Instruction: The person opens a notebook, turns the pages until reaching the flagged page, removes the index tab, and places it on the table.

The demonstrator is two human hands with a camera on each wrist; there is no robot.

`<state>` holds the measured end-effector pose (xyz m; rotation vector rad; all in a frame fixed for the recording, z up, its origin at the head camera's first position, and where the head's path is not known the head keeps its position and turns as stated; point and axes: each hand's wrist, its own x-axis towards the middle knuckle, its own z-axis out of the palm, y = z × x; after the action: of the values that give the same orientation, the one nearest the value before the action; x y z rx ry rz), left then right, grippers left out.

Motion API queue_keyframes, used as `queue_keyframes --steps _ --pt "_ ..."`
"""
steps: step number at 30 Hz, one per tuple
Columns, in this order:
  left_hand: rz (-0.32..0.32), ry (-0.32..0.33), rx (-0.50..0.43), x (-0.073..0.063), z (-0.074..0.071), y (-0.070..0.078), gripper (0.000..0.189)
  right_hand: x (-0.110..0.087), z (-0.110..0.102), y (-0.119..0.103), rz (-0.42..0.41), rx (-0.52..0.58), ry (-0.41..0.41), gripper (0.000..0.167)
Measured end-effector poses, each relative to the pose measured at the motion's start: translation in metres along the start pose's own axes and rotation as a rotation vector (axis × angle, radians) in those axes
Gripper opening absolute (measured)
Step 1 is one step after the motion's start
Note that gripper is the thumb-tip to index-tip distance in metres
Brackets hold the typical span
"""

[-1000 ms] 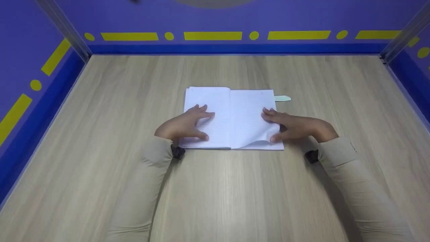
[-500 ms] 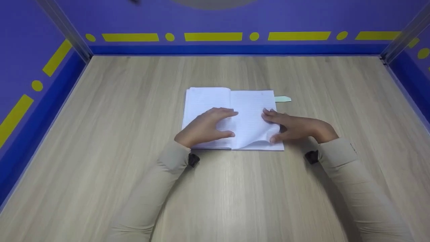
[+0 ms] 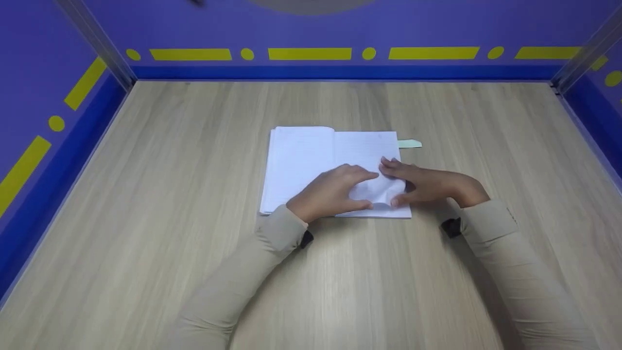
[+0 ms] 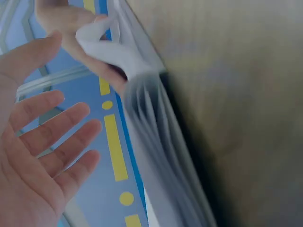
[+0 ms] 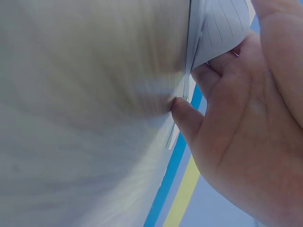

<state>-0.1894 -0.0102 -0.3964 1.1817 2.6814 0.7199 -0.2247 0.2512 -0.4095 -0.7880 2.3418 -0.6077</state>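
Observation:
An open notebook (image 3: pixel 301 153) with lined white pages lies on the table. At its right side, my right hand (image 3: pixel 427 184) grips the edge of the right-hand page (image 3: pixel 362 146), whose lower corner curls up. In the right wrist view the curled page (image 5: pixel 222 30) covers part of the fingers. My left hand (image 3: pixel 333 192) hovers over the lower part of the right-hand page, fingers and thumb apart and holding nothing. The left wrist view shows this hand's spread fingers (image 4: pixel 71 130) beside the thick stack of page edges (image 4: pixel 161 142).
A pale green tab (image 3: pixel 409 144) sticks out from the notebook's right side. Wood-grain table (image 3: pixel 194 146) surrounds the notebook. Purple-blue panels (image 3: pixel 311 34) with yellow marks stand along the back and both sides.
My left hand has moved right, from the left-hand page across the middle fold to above the right-hand page. The right hand has stayed in place with the page edge.

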Motion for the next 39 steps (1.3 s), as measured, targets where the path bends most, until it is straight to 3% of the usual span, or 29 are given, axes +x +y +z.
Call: queue_keyframes --steps 13,20,39 --pt "-0.011 -0.091 -0.026 0.016 0.014 0.010 0.050 0.001 0.000 0.000 0.000 -0.001 0.002 0.090" --pt "0.025 -0.081 -0.034 0.020 0.015 0.013 0.043 0.002 0.001 0.001 -0.013 0.018 0.009 0.090" --pt "0.034 -0.046 -0.047 0.023 0.016 0.012 0.024 0.002 0.000 0.001 -0.005 0.006 0.018 0.096"
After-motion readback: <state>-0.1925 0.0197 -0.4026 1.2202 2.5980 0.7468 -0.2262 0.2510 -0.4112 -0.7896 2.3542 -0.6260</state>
